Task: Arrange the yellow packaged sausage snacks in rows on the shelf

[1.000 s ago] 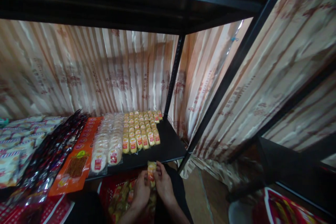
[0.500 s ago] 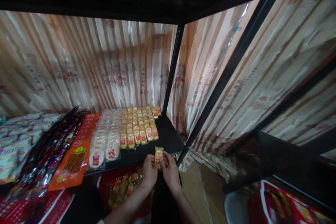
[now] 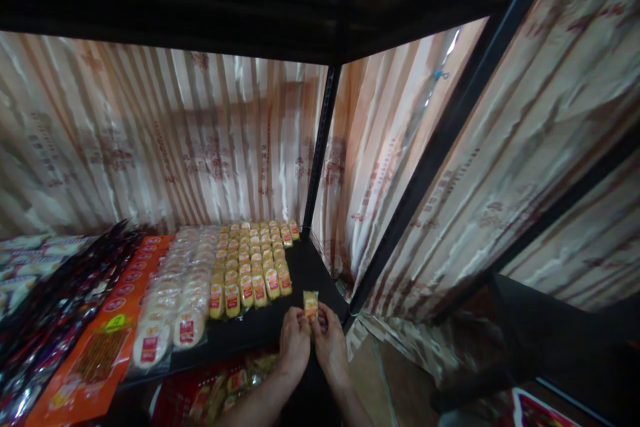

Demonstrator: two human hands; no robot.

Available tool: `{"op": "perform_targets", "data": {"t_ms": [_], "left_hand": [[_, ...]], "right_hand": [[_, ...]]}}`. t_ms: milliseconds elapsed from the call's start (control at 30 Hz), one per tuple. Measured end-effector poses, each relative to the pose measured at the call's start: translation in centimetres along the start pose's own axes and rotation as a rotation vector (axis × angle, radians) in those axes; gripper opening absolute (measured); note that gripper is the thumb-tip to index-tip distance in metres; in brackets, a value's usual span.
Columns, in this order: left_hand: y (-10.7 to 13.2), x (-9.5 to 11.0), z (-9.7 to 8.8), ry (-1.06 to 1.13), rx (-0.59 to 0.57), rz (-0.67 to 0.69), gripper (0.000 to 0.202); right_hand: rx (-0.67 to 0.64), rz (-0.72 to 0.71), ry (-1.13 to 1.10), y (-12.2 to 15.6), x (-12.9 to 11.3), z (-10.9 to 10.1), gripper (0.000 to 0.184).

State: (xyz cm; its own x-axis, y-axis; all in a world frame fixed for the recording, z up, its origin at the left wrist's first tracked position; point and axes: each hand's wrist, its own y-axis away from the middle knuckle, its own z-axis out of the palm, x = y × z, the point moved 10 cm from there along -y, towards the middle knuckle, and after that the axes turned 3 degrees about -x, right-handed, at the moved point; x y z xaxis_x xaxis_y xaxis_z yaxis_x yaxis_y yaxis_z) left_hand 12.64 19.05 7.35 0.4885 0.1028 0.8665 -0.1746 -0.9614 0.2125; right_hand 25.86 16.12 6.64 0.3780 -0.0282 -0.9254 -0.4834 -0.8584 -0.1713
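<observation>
Between both hands I hold a small yellow wrapped snack cake (image 3: 311,304) upright near the front edge of the black shelf (image 3: 313,273). My left hand (image 3: 295,341) pinches its left side, and my right hand (image 3: 330,340) grips the right side, fingers closed. Just left of the hands stand rows of matching yellow packaged cakes (image 3: 250,283) with red and white labels. Below the shelf edge, a red basket (image 3: 173,400) contains more yellow packets, partly hidden by my left forearm.
Round white packaged cakes (image 3: 153,340), an orange snack bag (image 3: 100,347) and dark shiny packets (image 3: 65,300) lie farther left. A black post (image 3: 425,173) rises close on the right. Overhead hangs another shelf (image 3: 200,7); patterned curtain (image 3: 225,140) covers the back.
The view has tilted up and shifted, so the shelf goods appear lower and farther left. Both hands still hold the snack cake, now slightly farther right in view.
</observation>
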Motion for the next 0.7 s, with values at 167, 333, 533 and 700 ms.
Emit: {"op": "perform_targets", "data": {"t_ms": [167, 333, 533, 700], "left_hand": [[-1.7, 0.8, 1.0, 0.012, -0.023, -0.019, 0.028], [-3.3, 1.4, 1.2, -0.011, -0.002, -0.061, 0.029], [-5.1, 1.8, 1.5, -0.010, 0.026, -0.066, 0.029], [-6.8, 2.2, 1.8, 0.025, 0.043, -0.037, 0.028]], "right_hand": [[0.000, 0.026, 0.017, -1.6, 1.0, 0.1, 0.041], [-0.005, 0.016, 0.098, -3.1, 1.9, 0.8, 0.049], [0.000, -0.027, 0.175, -4.5, 2.1, 1.5, 0.046], [0.015, -0.042, 0.171, -5.9, 1.8, 1.6, 0.045]]}}
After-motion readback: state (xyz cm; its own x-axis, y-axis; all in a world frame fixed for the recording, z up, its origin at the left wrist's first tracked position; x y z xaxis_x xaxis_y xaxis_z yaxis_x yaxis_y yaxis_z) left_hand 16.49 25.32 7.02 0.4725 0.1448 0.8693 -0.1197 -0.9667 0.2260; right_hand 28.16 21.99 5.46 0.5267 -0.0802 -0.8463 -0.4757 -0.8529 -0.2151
